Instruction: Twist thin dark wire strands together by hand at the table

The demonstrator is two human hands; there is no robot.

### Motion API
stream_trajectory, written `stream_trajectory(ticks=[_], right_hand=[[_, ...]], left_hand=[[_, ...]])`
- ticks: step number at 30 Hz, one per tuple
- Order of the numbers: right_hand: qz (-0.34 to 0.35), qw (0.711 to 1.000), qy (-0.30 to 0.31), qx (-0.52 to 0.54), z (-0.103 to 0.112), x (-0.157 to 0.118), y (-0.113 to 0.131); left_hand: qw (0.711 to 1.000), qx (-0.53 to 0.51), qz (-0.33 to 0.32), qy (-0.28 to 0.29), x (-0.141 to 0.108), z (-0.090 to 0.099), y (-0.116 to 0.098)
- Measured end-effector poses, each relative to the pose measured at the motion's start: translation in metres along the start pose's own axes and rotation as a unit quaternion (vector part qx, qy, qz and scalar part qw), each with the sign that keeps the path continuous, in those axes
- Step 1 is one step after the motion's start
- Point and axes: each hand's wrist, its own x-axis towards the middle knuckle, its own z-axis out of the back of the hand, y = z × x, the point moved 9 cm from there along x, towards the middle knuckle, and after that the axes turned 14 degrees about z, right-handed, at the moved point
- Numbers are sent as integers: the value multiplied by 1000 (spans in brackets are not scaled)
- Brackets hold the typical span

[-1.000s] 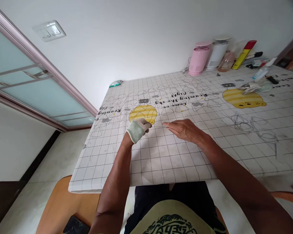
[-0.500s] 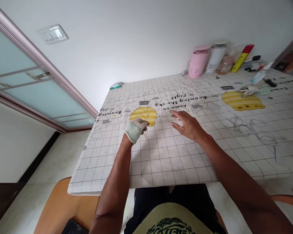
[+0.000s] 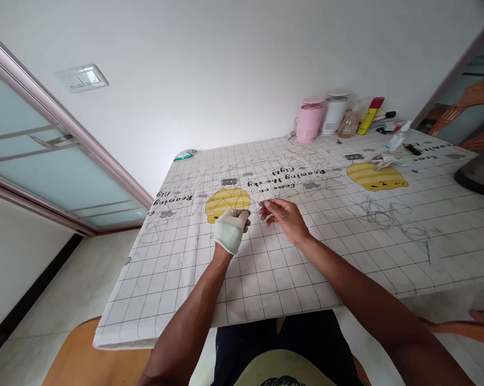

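Note:
My left hand (image 3: 232, 228), in a pale green and white work glove, is closed in a pinch above the tablecloth (image 3: 274, 279), beside a printed yellow bee. What its fingertips hold is too fine to make out. Just to its right my bare right hand (image 3: 285, 219) has thumb and forefinger brought together, the other fingers curled; anything between them is too thin to see. A small gap separates the two hands. Thin dark wire or thread lies in a loose tangle (image 3: 374, 212) to the right, and more fine loops are spread over the cloth behind my hands.
Along the wall stand a pink cylinder (image 3: 310, 120), a white cylinder (image 3: 334, 115), a bottle (image 3: 348, 124) and a yellow-red can (image 3: 371, 115). A crumpled glove (image 3: 394, 158) and a spray bottle (image 3: 398, 135) lie at right. A green-white packet (image 3: 184, 155) sits at the far-left corner.
My right hand has moved left and lower, closer to the left, and its spread fingers have drawn together. The left stays pinched. The view has shifted to the right.

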Motion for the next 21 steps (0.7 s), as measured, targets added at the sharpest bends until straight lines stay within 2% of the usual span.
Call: stream_trajectory(ticks=[6,10,12,16,17,19,21], right_hand=[[60,995,-41,-64,10,2,6],[94,981,-17,-169,12,1,20],[97,976,9,-195,12,0,25],[97,966,99,-220,6,-3,31],[93,961,129,-225,2,-5,31],[82,952,190,-227,-6,-10,27],[72,942,247,-216,-16,-15,22]], left_hand=[[998,47,14,32,-10,-22,2],[990,63,18,121,-11,-33,3],[990,22,21,138,-2,-20,4],[989,-141,27,27,31,39,9],[986,-162,21,21,35,48,10],[984,-172,-9,39,36,52,7],[984,-155,-46,80,28,44,0]])
